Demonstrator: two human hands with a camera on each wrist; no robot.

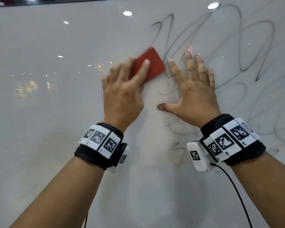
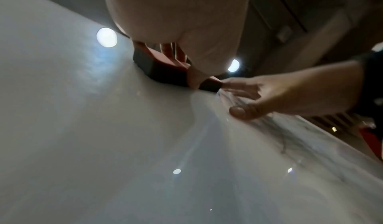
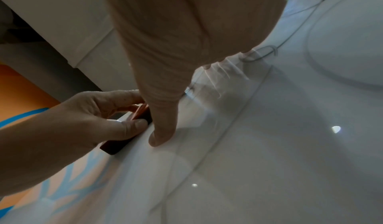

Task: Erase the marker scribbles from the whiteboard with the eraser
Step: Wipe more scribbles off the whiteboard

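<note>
Scribbles (image 1: 237, 51) in dark marker cover the right half of the whiteboard (image 1: 48, 112), looping from near the top edge down past the right wrist. The left half looks wiped, with a faint smeared patch between the two forearms.

The left hand (image 1: 122, 94) grasps the red eraser (image 1: 148, 67), thumb on one long side, fingers curled over the other, index finger laid across its back. The eraser sits flat against the board at the left fringe of the remaining marks, its dark felt face down in the left wrist view. The right hand (image 1: 194, 89) lies released, palm and spread fingers flat on the board directly over some of the lines, just beside the eraser.

Several things could go wrong from here:

- The braced right palm rests on marker, so it may smudge ink onto skin and board, leaving a grey haze.
- That hand blocks the eraser's path to the right; a stroke made without lifting it would knock the fingers (image 1: 190, 63) or skip the lines beneath.
- Pressure through one index finger is uneven, so the felt could tilt and leave streaks.
- The lowest loops (image 1: 179, 150) near the right wristband (image 1: 227, 142) are easy to overlook.
</note>
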